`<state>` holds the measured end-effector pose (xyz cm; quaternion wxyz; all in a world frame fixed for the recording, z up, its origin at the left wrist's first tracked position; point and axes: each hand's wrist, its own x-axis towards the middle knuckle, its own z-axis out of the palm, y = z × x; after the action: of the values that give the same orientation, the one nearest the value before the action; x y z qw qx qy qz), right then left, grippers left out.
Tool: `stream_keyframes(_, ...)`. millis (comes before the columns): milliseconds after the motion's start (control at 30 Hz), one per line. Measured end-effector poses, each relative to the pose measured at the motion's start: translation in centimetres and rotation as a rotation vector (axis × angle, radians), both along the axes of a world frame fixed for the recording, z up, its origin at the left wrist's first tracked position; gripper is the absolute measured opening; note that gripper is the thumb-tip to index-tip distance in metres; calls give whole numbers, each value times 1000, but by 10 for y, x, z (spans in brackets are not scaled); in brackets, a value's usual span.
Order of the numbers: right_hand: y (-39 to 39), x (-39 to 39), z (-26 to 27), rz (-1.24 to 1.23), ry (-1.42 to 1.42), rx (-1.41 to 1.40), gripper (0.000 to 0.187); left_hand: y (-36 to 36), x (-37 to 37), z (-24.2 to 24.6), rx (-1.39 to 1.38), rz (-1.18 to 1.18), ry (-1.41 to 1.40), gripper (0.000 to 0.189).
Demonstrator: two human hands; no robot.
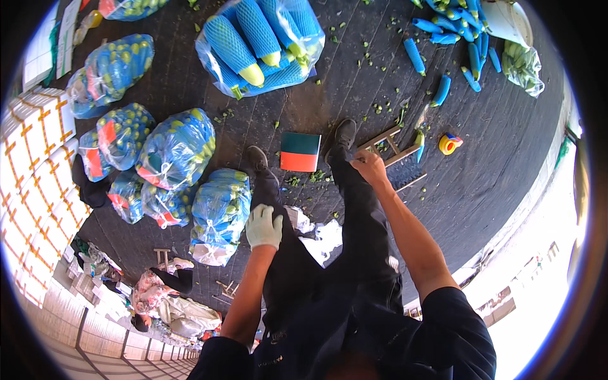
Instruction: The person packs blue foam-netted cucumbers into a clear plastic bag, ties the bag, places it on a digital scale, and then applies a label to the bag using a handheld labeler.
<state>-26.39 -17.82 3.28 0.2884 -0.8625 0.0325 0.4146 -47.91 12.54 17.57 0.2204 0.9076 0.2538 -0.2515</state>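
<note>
My left hand (264, 227), in a pale work glove, lies over my left knee with its thumb apart and holds nothing. Beside it stands a tied clear bag (221, 209) of green vegetables in blue foam net sleeves. My bare right hand (370, 167) is at my right knee, its fingers curled; whether something thin is between them is unclear. On the floor between my shoes lies a green-and-red rectangular sheet (300, 152). Beyond it is an open clear bag (280, 80) packed with long green vegetables (235, 45) in blue foam net.
A small wooden-framed stool (403, 154) lies right of my right leg, near a tape roll (449, 144). Loose sleeved vegetables (414, 56) lie by a white bucket (510, 21). Tied bags (175, 147) and taped white boxes (35, 137) crowd the left. A person (152, 292) bends at lower left.
</note>
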Motion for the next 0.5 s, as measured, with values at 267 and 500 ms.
stream_keyframes(267,120,-58,-284,572,7,-308,62,66,-56,-64,-69,-70,82,32)
stream_keyframes(500,164,-127,-405,694,-384,-490,54,92,-68,-79,-105,30,91,28)
